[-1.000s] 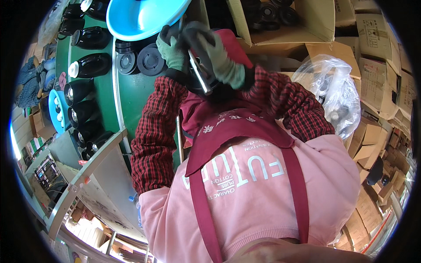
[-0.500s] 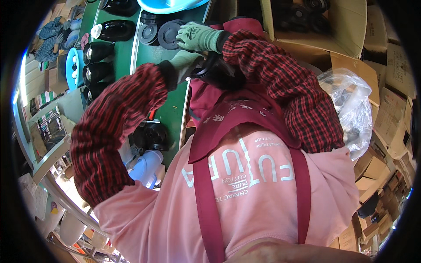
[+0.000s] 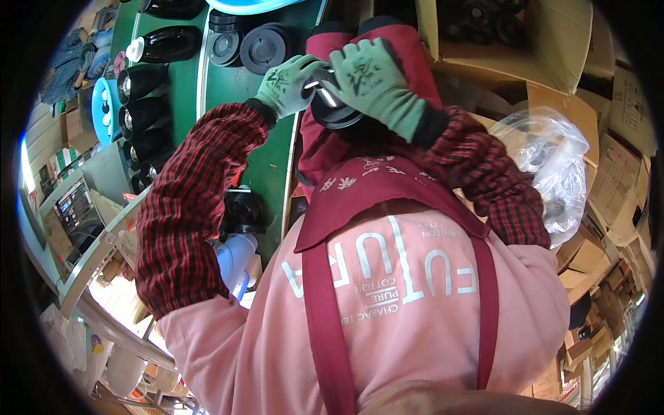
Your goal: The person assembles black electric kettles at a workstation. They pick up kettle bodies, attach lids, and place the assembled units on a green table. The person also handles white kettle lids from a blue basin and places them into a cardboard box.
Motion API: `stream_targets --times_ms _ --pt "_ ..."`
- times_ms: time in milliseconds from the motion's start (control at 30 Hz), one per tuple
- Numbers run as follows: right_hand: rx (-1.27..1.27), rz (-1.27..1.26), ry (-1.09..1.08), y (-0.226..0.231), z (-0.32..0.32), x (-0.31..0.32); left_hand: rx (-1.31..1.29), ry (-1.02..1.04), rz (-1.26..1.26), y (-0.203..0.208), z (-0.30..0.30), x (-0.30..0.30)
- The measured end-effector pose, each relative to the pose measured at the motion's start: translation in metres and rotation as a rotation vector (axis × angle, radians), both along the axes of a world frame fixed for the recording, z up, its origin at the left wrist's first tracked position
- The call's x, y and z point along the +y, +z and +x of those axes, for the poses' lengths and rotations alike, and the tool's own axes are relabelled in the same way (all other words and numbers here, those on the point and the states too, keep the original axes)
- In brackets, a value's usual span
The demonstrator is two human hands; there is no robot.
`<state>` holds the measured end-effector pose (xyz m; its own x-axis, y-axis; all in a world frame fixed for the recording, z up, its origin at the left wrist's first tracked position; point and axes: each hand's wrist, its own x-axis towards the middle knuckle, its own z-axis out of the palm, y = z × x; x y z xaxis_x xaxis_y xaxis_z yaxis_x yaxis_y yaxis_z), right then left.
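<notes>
Over my lap, both gloved hands close around a black rounded piece with a wide disc-like rim and a bright silvery part; its exact kind is unclear. My left hand, in a light green work glove, grips its left side with the fingers curled. My right hand, gloved alike, bends over its top and right side, covering much of it. Beyond my left hand, stacks of black round discs stand on the green worktable.
Black flask-like bodies with silvery mouths line the table's left part, near a black bottle with a white cap. A blue basin sits at the far edge. On the right are an open cardboard box and a clear plastic bag.
My right hand has come away from the disc stack, back and right, onto the black piece. My left hand has shifted slightly, still on that piece, which now sits more tilted.
</notes>
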<state>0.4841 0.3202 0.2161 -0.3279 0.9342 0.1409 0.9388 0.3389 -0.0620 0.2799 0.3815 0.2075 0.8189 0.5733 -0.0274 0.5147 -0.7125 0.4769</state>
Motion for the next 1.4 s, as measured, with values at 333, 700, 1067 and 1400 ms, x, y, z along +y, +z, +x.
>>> stream_targets --times_ms 333,700,1067,1400 --pt "0.045 -2.198 0.233 0.045 0.056 0.129 0.089 -0.010 -0.154 0.044 0.047 -0.018" --pt "0.454 -2.029 -0.200 0.032 0.030 0.062 0.006 -0.254 -0.073 0.001 0.021 0.007" --pt "1.765 -1.956 -0.819 -0.032 0.001 -0.052 -0.349 -0.954 0.230 -0.049 0.081 0.071" --pt "1.647 -1.945 -1.084 0.049 0.011 -0.003 -0.211 -0.691 0.231 -0.027 0.076 0.078"
